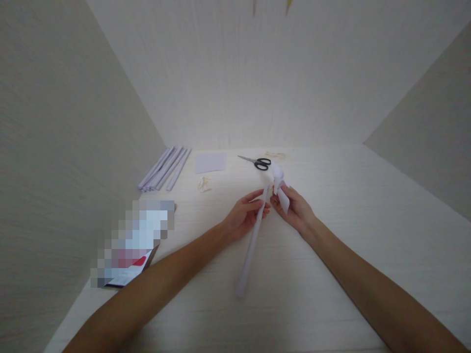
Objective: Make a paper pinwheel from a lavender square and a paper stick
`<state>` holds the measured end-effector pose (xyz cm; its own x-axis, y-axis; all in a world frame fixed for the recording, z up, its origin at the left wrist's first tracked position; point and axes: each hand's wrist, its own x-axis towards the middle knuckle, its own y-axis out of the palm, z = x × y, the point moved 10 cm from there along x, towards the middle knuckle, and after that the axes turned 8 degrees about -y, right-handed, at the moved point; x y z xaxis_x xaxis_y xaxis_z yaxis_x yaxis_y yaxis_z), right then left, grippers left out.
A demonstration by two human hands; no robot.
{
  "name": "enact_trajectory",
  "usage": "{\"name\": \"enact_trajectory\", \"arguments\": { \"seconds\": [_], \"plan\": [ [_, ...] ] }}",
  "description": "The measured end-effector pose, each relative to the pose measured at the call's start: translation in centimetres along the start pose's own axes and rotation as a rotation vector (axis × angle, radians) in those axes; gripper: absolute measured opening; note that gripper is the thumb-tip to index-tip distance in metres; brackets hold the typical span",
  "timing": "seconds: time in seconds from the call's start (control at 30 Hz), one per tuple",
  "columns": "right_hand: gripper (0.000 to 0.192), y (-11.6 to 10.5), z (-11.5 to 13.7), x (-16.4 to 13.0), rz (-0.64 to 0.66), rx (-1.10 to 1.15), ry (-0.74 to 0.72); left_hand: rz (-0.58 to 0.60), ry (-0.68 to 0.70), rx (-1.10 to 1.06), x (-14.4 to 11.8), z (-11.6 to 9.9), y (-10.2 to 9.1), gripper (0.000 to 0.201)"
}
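Note:
My left hand (247, 215) is closed on a long, thin rolled paper tube (250, 250), gripping it near its far end. The tube's near end slants down toward me. In my right hand (294, 208) is a white folded paper piece (278, 175), pinched between thumb and fingers, with one strip hanging down over the fingers. The paper piece and the tube's far end are close together; I cannot tell whether they touch. Just beyond the right hand lies a pair of scissors (257, 162) with black handles.
A bundle of rolled paper tubes (165, 169) lies at the back left. Beside it are a flat paper sheet (210, 163) and a small heap of rubber bands (203, 184). More pale bands (275, 155) lie behind the scissors. A blurred phone-like screen (138, 250) is at the left. Walls enclose three sides.

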<state>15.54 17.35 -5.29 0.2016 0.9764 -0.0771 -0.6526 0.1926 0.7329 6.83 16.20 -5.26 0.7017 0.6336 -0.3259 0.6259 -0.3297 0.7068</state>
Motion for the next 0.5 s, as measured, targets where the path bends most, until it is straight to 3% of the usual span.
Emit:
{"name": "enact_trajectory", "arguments": {
  "seconds": [0.5],
  "plan": [
    [0.017, 0.38, 0.7, 0.01, 0.033, -0.062, -0.091, -0.022, 0.024, 0.044, -0.07, -0.21, -0.09, 0.029]
  ]
}}
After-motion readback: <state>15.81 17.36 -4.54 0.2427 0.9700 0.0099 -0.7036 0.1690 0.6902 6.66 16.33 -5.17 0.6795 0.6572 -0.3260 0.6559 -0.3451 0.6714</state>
